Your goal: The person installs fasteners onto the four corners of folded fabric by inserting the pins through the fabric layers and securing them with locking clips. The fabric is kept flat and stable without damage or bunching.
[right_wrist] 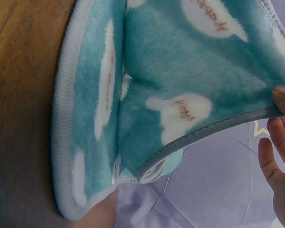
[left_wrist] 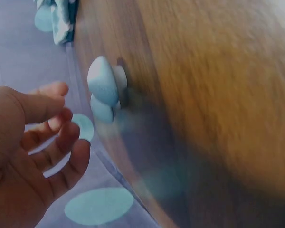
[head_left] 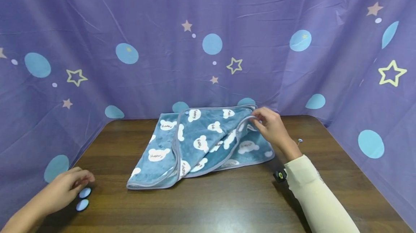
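Observation:
A teal fleece blanket with white bear heads and a grey bound edge lies partly folded over itself at the table's far middle. My right hand pinches its edge near the far right corner and lifts it. Up close in the right wrist view, the raised blanket edge sits between thumb and fingertips. At the left, my left hand hovers with fingers loosely bent, holding nothing. Beside it stand two small pale-blue domed pieces, which overlap in the left wrist view; the nearer domed piece has a rounded cap.
The brown wooden table has rounded far corners. A purple curtain with stars and dots hangs around its back and sides. A small white-topped pin-like thing stands right of my right wrist. A black device is at that wrist.

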A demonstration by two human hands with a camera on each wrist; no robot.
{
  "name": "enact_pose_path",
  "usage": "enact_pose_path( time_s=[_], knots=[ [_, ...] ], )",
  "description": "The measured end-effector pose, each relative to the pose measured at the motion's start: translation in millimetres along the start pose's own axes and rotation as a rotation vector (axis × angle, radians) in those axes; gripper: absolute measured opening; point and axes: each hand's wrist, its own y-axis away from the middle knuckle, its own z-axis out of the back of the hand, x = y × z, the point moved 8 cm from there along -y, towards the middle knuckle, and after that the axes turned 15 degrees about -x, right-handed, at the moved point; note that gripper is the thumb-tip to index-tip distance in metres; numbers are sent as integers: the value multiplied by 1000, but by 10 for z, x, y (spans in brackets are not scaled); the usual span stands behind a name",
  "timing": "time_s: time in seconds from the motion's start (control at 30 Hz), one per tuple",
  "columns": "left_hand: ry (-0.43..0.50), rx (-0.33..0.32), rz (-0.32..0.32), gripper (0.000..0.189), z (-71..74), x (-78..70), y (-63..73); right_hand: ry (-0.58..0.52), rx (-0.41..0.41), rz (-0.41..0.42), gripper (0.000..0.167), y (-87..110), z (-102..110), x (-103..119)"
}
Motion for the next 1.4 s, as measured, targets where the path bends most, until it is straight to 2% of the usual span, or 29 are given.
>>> enact_pose_path(
  time_s=[0.07,0.17,0.3,0.43,0.53,0.63,0.8,0.93,1.1,1.23,1.4],
  knots=[
    [55,14,-24,53,10,-1,41,1,2,-2,19,-4,-3,3],
    [116,80,-27,62,-11,4,98,3,2,-4,19,-6,-6,-1],
    [107,183,16,58,-80,43,150,6,4,-3,19,-5,-5,-2],
    [76,235,44,52,-144,86,165,10,8,1,20,-4,-7,-4],
    [72,209,20,50,-157,95,157,14,10,-2,20,-3,-11,-14],
    [60,156,-2,46,-149,108,155,14,11,-10,19,-1,-13,-18],
    [8,114,42,38,-143,167,132,12,17,-10,18,-2,-13,0],
    [-11,88,82,35,-190,185,25,14,8,-2,20,-9,5,5],
    [-14,77,107,33,-316,151,-180,15,18,1,19,-2,2,2],
    [10,112,173,29,-455,104,-399,19,29,-2,19,11,-10,2],
    [90,138,268,26,-630,8,-732,2,24,7,21,12,-28,15]
  ],
)
